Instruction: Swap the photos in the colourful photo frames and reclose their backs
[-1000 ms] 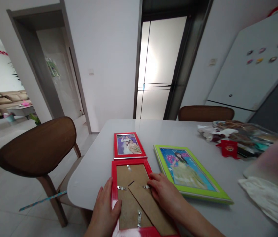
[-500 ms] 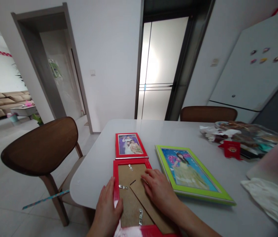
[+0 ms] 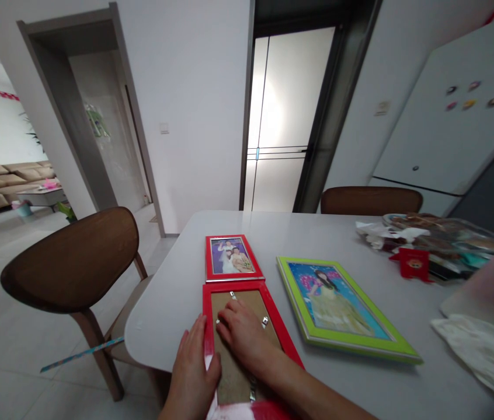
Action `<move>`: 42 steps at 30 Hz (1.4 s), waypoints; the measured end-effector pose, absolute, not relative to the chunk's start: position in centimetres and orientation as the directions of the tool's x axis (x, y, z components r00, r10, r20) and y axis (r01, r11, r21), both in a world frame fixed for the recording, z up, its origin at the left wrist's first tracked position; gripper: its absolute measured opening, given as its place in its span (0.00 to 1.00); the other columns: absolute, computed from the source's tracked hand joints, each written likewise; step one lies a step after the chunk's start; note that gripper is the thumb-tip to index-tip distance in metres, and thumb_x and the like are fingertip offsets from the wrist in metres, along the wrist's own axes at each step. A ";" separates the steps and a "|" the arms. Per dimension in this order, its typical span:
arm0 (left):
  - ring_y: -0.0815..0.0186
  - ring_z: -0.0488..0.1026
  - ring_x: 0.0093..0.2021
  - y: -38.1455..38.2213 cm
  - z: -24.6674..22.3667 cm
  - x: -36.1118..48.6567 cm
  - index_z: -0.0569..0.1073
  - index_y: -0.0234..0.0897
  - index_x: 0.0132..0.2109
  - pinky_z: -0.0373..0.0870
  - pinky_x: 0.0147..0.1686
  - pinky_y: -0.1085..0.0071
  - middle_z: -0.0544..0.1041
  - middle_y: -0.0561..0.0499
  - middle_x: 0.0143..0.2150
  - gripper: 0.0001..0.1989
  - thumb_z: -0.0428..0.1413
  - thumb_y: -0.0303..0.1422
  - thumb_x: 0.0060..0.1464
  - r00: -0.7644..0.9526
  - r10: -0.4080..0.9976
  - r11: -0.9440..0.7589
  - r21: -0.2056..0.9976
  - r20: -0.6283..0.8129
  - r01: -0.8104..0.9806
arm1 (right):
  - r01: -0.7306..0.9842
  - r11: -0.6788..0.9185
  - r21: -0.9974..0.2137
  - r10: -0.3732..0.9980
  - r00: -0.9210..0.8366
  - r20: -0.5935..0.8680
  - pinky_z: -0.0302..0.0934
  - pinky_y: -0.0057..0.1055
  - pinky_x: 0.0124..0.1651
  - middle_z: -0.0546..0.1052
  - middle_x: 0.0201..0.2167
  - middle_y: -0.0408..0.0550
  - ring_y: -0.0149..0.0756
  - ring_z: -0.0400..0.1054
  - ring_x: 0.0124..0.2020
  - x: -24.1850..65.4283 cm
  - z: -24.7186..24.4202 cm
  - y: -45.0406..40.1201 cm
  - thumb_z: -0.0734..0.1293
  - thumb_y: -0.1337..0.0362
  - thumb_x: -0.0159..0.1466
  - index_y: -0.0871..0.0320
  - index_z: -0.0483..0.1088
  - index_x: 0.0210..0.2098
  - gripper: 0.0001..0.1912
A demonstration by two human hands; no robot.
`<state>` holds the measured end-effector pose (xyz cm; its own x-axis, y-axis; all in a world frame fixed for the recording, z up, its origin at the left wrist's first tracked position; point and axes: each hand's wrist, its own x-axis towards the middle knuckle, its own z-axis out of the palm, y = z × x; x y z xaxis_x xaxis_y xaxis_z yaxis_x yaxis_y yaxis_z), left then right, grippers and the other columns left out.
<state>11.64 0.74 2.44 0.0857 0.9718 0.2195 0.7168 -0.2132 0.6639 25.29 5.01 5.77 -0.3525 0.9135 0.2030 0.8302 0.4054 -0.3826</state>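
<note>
Head view: resting left hand (image 3: pixel 192 364) palm-down along left rim of face-down red frame (image 3: pixel 235 379), fingers outside, thumb over the rim; can't tell if gripping or just steadying. Reaching right hand (image 3: pixel 242 332) across brown backing, fingers bent and close together at left clip (image 3: pixel 218 321); can't tell if pinching. Face-down red frame lying on bench (image 3: pixel 163 318), near its left edge. Counted: three frames, i.e. two red, plus green frame (image 3: pixel 345 306) to the right; second red frame (image 3: pixel 232 258) just beyond the first, picture up. Four metal clips (image 3: pixel 265 321), two brown chairs (image 3: pixel 72 259). Hidden: part of backing, under right forearm; left clip, mostly under fingertips. Cut off at bottom: near rim. Blurred: clutter (image 3: pixel 457 233) at far right.
</note>
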 end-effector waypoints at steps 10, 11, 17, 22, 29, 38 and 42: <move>0.57 0.56 0.56 0.8 2.8 11.7 0.56 0.25 0.55 0.47 0.56 0.56 0.61 0.38 0.55 0.28 0.46 0.28 0.45 0.082 0.979 -0.189 0.675 0.187 0.713 | 0.838 0.409 -0.362 0.907 -0.331 0.260 0.49 0.34 0.47 0.70 0.43 0.47 0.38 0.59 0.43 27.1 5.6 7.0 0.57 0.68 0.57 0.55 0.68 0.41 0.14; 0.57 0.57 0.55 0.8 2.8 11.7 0.56 0.25 0.55 0.48 0.55 0.56 0.61 0.38 0.55 0.28 0.46 0.28 0.45 0.082 0.979 -0.189 0.675 0.187 0.714 | 0.834 0.415 -0.363 0.905 -0.337 0.259 0.50 0.35 0.47 0.70 0.43 0.47 0.38 0.59 0.43 27.1 5.7 6.8 0.57 0.68 0.57 0.56 0.68 0.42 0.15; 0.58 0.56 0.56 0.7 2.5 11.6 0.54 0.25 0.55 0.49 0.55 0.56 0.60 0.38 0.56 0.27 0.44 0.29 0.47 0.108 0.974 -0.209 0.621 0.197 0.756 | 0.691 0.497 -0.526 0.853 -0.501 0.147 0.47 0.34 0.53 0.62 0.52 0.48 0.37 0.54 0.52 29.8 7.1 3.6 0.61 0.69 0.51 0.54 0.65 0.46 0.21; 0.59 0.56 0.56 0.7 2.6 11.9 0.55 0.25 0.55 0.49 0.55 0.57 0.60 0.39 0.56 0.26 0.44 0.28 0.47 0.102 0.976 -0.197 0.585 0.192 0.786 | 0.657 0.465 -0.594 0.791 -0.609 -0.054 0.39 0.40 0.56 0.57 0.55 0.41 0.42 0.42 0.58 31.6 7.8 0.5 0.66 0.69 0.45 0.48 0.72 0.35 0.17; 0.59 0.56 0.56 0.8 2.8 12.0 0.55 0.25 0.55 0.48 0.55 0.56 0.60 0.39 0.56 0.26 0.44 0.28 0.46 0.097 0.978 -0.190 0.595 0.185 0.781 | 0.683 0.438 -0.584 0.851 -0.524 0.025 0.42 0.39 0.55 0.59 0.54 0.44 0.41 0.46 0.56 30.5 7.4 0.3 0.65 0.63 0.50 0.51 0.72 0.33 0.10; 0.60 0.57 0.56 0.6 2.8 11.8 0.58 0.29 0.54 0.47 0.56 0.56 0.61 0.41 0.56 0.25 0.45 0.29 0.46 0.064 0.980 -0.177 0.667 0.190 0.723 | 0.762 0.340 -0.551 0.939 -0.309 0.152 0.53 0.32 0.48 0.67 0.41 0.51 0.38 0.59 0.44 30.2 6.5 0.9 0.62 0.69 0.49 0.57 0.66 0.41 0.19; 0.59 0.56 0.56 0.8 3.6 12.0 0.64 0.33 0.50 0.47 0.55 0.57 0.61 0.42 0.56 0.21 0.48 0.35 0.48 0.056 0.984 -0.165 0.731 0.171 0.663 | 0.764 0.324 -0.559 0.946 -0.258 0.197 0.54 0.31 0.46 0.68 0.37 0.49 0.37 0.60 0.41 29.7 7.7 1.0 0.61 0.71 0.47 0.57 0.68 0.38 0.17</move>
